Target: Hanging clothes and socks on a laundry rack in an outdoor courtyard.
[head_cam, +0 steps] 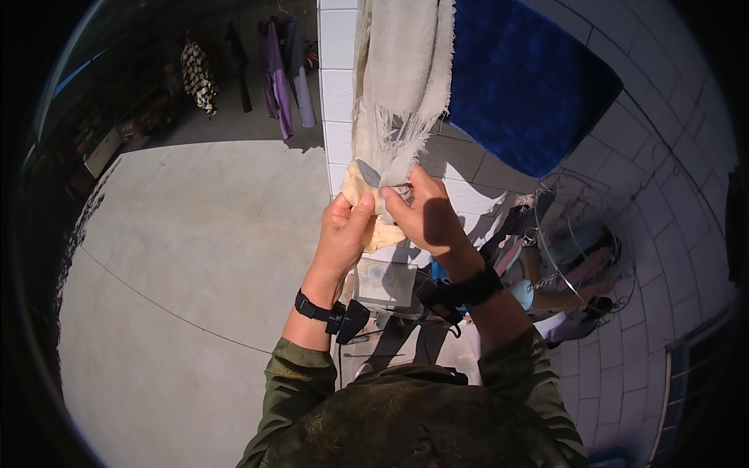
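My left hand [348, 225] grips a pale yellow cloth item with a grey patch [358, 180], perhaps a sock; its lower part hangs below, between my hands. Right beside it, my right hand [418, 207] pinches the frayed lower end of a long off-white cloth [406, 58]. This cloth hangs from the top of the view in front of a white tiled wall, with loose threads along its edge. The cloth and the yellow item touch between my fingers. Both wrists wear black straps with small devices.
A dark blue towel [521, 82] hangs at the upper right. Below it, a hanging rack holds socks and small garments [585, 263]. A lidded pale container [386, 282] stands below my hands. Clothes [275, 76] hang at the upper left over a concrete floor [193, 245].
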The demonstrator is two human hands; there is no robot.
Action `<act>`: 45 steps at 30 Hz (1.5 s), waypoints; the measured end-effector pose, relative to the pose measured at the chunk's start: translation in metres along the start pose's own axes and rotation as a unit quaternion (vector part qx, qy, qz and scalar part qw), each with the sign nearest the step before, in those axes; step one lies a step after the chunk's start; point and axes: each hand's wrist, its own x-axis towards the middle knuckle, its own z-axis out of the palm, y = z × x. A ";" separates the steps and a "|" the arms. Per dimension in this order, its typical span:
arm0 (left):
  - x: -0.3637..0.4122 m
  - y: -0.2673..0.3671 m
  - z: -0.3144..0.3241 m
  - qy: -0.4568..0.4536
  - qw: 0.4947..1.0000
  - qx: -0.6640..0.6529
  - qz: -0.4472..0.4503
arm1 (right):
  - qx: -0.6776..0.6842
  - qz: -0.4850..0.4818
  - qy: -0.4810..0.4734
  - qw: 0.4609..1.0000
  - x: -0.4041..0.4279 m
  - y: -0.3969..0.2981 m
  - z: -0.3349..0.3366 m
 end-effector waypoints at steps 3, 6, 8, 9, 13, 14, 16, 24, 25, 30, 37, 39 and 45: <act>0.002 0.003 0.001 0.003 1.000 -0.008 -0.018 | 0.095 0.047 -0.005 0.994 -0.002 0.009 0.004; 0.003 0.006 0.000 -0.028 0.996 -0.075 -0.038 | 0.198 0.054 -0.004 0.979 -0.005 0.012 0.007; 0.003 0.007 -0.003 -0.050 0.992 -0.099 -0.059 | 0.213 0.069 -0.006 0.975 -0.004 0.007 0.007; 0.003 0.007 -0.004 -0.049 0.992 -0.099 -0.059 | 0.226 0.084 -0.006 0.970 -0.004 0.005 0.007; 0.002 0.005 -0.003 -0.045 0.989 -0.128 -0.062 | 0.187 0.048 0.009 0.981 -0.002 0.004 0.006; 0.002 0.004 -0.003 -0.043 0.988 -0.137 -0.063 | 0.210 0.068 0.020 0.975 -0.003 0.004 0.004; 0.002 0.002 -0.004 -0.042 0.988 -0.132 -0.064 | 0.235 0.088 0.030 0.968 -0.004 0.005 0.002; 0.001 0.004 -0.004 -0.055 0.986 -0.142 -0.069 | 0.301 0.162 0.031 0.939 -0.005 -0.002 -0.005; 0.000 0.003 -0.004 -0.049 0.986 -0.143 -0.070 | 0.301 0.162 0.031 0.939 -0.006 -0.002 -0.005; 0.000 0.000 -0.007 -0.047 0.984 -0.157 -0.075 | 0.303 0.145 0.005 0.942 -0.008 -0.007 -0.004; -0.001 -0.001 -0.007 -0.037 0.985 -0.147 -0.077 | -0.017 -0.037 -0.023 0.999 -0.007 -0.004 -0.007; -0.002 0.001 -0.005 -0.044 0.986 -0.139 -0.078 | -0.032 -0.048 -0.037 0.998 -0.005 -0.005 -0.011; -0.006 0.003 -0.002 -0.016 0.994 -0.098 -0.043 | -0.038 -0.060 -0.057 0.996 -0.002 -0.013 -0.010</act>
